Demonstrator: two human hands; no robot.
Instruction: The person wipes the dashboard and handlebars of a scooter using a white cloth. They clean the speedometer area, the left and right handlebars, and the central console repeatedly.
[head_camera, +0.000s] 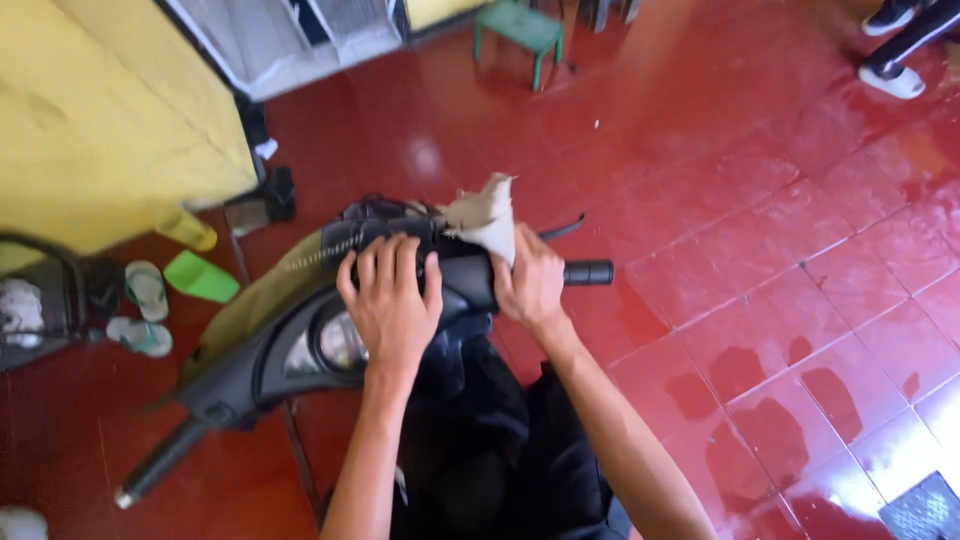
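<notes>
Left hand (390, 300): palm down, fingers spread wide and laid flat on the black handlebar cover (300, 350); it presses rather than clasps, nothing enclosed.
Right hand (528, 285): closed around a crumpled grey-beige rag (485, 215), held against the top of the cover just at 3 o'clock of the left hand.
Handlebar cover: black plastic scooter housing, lying across the middle of the view, tilted from 8 o'clock up to 3 o'clock; both hands touch its upper edge.
Instrument dial (340, 345): round glass face set in the cover, just at 7 o'clock of the left hand.
Right grip (588, 272): black rubber, projecting toward 3 o'clock past the right hand.
Left grip (160, 465): black bar end, pointing to 8 o'clock, low in the view.
Floor (780, 250): glossy red tiles with darker wet patches at 4 o'clock.
Yellow cloth (110, 110): covers a surface at 10 o'clock.
Green scoop (200, 277): on the floor at 9 o'clock, beside two sandals (145, 310).
Green stool (518, 28): at 12 o'clock, well apart.
Other person's shoes (893, 50): at 2 o'clock, far corner.
</notes>
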